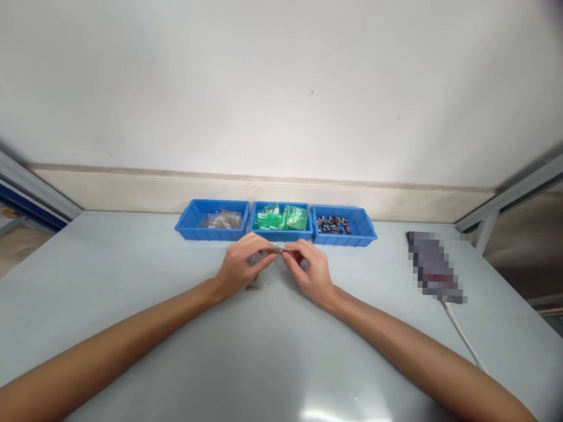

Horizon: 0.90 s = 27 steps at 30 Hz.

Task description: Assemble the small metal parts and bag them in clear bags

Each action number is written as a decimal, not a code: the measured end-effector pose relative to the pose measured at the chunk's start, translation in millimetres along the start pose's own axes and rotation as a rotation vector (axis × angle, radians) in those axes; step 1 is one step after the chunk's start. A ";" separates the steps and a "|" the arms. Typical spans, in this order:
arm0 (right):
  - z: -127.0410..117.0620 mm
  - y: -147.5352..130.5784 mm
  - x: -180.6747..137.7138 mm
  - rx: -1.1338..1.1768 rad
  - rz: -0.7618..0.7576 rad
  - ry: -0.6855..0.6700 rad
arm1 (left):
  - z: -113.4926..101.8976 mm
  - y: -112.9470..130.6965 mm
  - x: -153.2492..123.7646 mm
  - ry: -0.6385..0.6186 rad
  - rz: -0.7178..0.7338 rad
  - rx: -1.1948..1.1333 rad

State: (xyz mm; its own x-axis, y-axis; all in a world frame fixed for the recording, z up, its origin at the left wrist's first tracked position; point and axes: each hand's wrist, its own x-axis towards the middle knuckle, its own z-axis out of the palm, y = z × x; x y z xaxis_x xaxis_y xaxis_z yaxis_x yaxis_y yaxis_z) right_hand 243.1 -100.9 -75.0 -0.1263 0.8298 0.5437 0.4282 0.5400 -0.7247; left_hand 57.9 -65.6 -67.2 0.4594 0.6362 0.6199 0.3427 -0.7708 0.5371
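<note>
Between my hands, just in front of the middle bin, is a small clear plastic bag (pixel 279 248). My left hand (pixel 244 262) pinches its left side with thumb and fingers. At the other side, the thumb and fingertips of my right hand (pixel 310 270) close on its edge. Whatever the bag contains is too small to make out. Below my left fingers, another small clear packet (pixel 257 282) lies on the table, partly hidden by that hand.
Three blue bins stand along the wall: the left bin (pixel 211 234) with clear bags, the middle bin (pixel 280 234) with green packets, the right bin (pixel 340 240) with small metal-and-brown parts. A blurred-out dark device (pixel 434 265) with a white cable (pixel 464 340) lies at right.
</note>
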 end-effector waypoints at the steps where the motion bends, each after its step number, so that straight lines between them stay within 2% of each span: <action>1: 0.0 -0.1 0.1 0.001 -0.001 0.001 | 0.1 0.4 0.8 0.001 -0.001 -0.006; 10: 1.8 1.9 1.4 -0.016 0.051 0.025 | -0.6 -1.1 9.5 -0.019 -0.053 -0.023; 20: 0.7 1.5 1.1 -0.007 0.052 0.001 | 1.1 -7.9 1.4 -0.012 -0.077 -0.060; 27: 0.0 0.9 0.4 0.026 0.100 0.003 | -1.1 -4.8 2.9 0.013 -0.179 -0.063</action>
State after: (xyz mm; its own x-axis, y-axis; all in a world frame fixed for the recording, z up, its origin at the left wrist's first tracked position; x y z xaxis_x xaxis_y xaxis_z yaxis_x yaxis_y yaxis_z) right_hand 243.5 -100.1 -75.4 -0.0819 0.8791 0.4695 0.4147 0.4584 -0.7860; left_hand 56.6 -60.0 -67.4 0.3849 0.7639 0.5180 0.3658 -0.6416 0.6742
